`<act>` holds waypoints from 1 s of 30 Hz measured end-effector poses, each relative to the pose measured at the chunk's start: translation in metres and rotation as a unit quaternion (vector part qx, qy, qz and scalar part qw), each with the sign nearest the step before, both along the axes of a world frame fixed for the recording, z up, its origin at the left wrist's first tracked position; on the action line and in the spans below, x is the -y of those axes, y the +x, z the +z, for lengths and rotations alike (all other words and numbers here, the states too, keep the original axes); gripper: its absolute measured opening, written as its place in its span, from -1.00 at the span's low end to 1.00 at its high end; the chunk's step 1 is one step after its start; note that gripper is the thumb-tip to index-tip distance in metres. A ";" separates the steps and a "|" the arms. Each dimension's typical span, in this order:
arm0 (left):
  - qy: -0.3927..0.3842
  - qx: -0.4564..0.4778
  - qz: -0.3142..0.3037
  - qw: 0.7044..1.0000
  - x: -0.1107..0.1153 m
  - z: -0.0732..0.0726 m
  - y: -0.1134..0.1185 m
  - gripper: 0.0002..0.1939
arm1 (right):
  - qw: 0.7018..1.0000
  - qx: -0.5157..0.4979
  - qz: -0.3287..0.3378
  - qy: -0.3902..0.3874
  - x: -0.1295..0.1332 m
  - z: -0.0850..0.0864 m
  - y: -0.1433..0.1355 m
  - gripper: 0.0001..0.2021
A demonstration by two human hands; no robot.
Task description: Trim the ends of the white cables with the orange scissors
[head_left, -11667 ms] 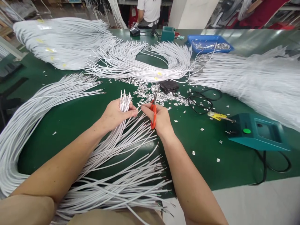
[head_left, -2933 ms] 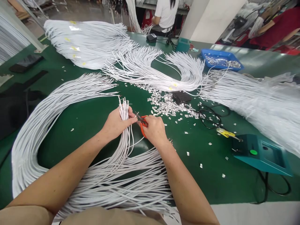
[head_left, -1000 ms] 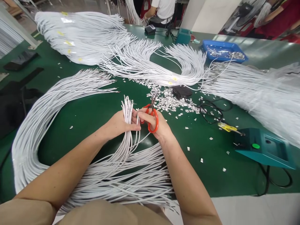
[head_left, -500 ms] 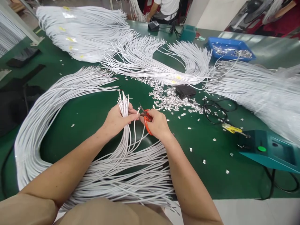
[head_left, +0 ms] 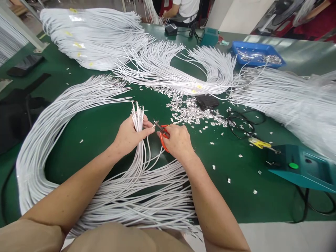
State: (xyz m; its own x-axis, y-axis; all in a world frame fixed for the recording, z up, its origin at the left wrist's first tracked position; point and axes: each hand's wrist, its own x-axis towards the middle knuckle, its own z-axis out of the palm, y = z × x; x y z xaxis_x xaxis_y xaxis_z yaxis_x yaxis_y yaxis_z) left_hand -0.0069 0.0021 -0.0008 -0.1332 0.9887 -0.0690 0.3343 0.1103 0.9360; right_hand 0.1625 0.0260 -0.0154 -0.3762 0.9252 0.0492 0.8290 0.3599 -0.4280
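My left hand (head_left: 131,134) is closed round a small bunch of white cables (head_left: 138,119), whose ends point up, and pinches one cable end between thumb and fingertips. My right hand (head_left: 180,141) holds orange-handled scissors (head_left: 163,140), their blades at that pinched end. The cables run down to a large bundle (head_left: 141,201) lying in front of my body. That bundle curves round on the left (head_left: 34,150), and its other ends lie beyond my left hand. Small silvery pieces (head_left: 187,110) are scattered on the green table (head_left: 220,206) past my right hand.
More white cable bundles (head_left: 91,38) lie at the back and right. A blue tray (head_left: 258,64) holds silvery pieces. A black block (head_left: 207,102) sits among the scraps. At right are a teal device (head_left: 301,168) and yellow-handled tool (head_left: 259,143). People work behind the table.
The scissors have tilted, with their blades now pointing more to the left at the pinched cable end. The orange handles have shifted slightly left. My left hand has barely moved.
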 end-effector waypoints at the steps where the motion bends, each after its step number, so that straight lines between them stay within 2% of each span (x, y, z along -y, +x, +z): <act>1: -0.002 0.008 0.000 1.000 0.000 -0.001 0.000 -0.68 | 1.000 -0.003 -0.003 -0.003 0.001 0.000 -0.001 -0.69; 7: -0.005 0.034 -0.001 0.999 0.000 -0.003 0.001 -0.74 | 0.998 -0.043 -0.019 -0.029 0.000 0.000 0.002 -0.68; 10: -0.002 0.003 0.003 1.000 0.000 -0.001 0.001 -0.73 | 0.985 -0.139 -0.056 -0.081 -0.004 0.000 0.005 -0.77; 12: -0.004 -0.010 0.001 1.000 0.000 0.000 0.001 -0.71 | 0.947 -0.275 -0.097 -0.135 -0.006 0.001 0.004 -0.83; 14: -0.006 -0.010 -0.002 1.000 0.000 0.001 0.002 -0.69 | 0.879 -0.422 -0.112 -0.191 -0.006 0.002 0.000 -0.83; 16: -0.009 -0.010 -0.002 1.000 0.001 0.002 0.003 -0.68 | 0.821 -0.513 -0.108 -0.228 -0.004 0.003 -0.005 -0.82; 17: -0.011 -0.010 -0.001 1.000 0.001 0.002 0.003 -0.67 | 0.804 -0.534 -0.109 -0.237 -0.004 0.003 -0.007 -0.82; 23: -0.021 0.008 0.002 1.000 0.001 0.002 0.006 -0.68 | 0.774 -0.560 -0.144 -0.260 -0.002 -0.001 -0.013 -0.86; 27: -0.045 0.141 -0.043 0.988 0.000 -0.006 0.002 -0.65 | 0.730 -0.594 -0.152 -0.302 -0.002 -0.001 -0.015 -0.86; 30: -0.058 0.217 -0.089 0.970 -0.001 -0.011 0.000 -0.68 | 0.689 -0.626 -0.118 -0.346 -0.002 -0.001 -0.017 -0.87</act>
State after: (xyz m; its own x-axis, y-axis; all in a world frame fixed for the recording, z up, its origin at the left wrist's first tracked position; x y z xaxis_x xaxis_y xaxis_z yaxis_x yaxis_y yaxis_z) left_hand -0.0073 0.0034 -0.0117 0.1058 0.9757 -0.1917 -0.0652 0.1992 0.9778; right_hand 0.1459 0.0281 -0.0165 -0.2750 0.9185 -0.2841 -0.3459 -0.3703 -0.8621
